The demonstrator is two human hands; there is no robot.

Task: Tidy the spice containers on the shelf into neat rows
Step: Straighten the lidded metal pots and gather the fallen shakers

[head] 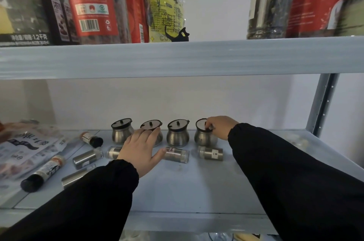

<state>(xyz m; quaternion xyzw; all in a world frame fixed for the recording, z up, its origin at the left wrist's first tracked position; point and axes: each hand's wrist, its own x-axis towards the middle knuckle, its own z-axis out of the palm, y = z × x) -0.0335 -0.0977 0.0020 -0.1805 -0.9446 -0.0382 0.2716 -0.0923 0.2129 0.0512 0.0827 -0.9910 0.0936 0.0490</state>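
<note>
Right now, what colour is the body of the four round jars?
Silver metal bodies with dark-rimmed lids, in the head view.

A: Lower shelf [197,191], pale grey. Four steel pots at the back in a row, dark-rimmed lids: first pot [121,131], second pot [152,128], third pot [177,132], fourth pot [203,134].

B: Hands?

A: Left hand [140,150] spread flat, fingers over the front of the second pot, thumb tip beside a lying labelled shaker [177,154]. Right hand [220,126] on the fourth pot, fingertips pinched at its lid knob. Black sleeves on both arms.

B: Loose items?

A: Another shaker [211,153] lying before the fourth pot. Left side: steel cylinder [87,158], black-capped bottle [91,139], long bottle [42,173], all on their sides. Printed bag [23,148] far left.

B: Above?

A: Upper shelf [177,57] holds packets and jars, blurred.
</note>
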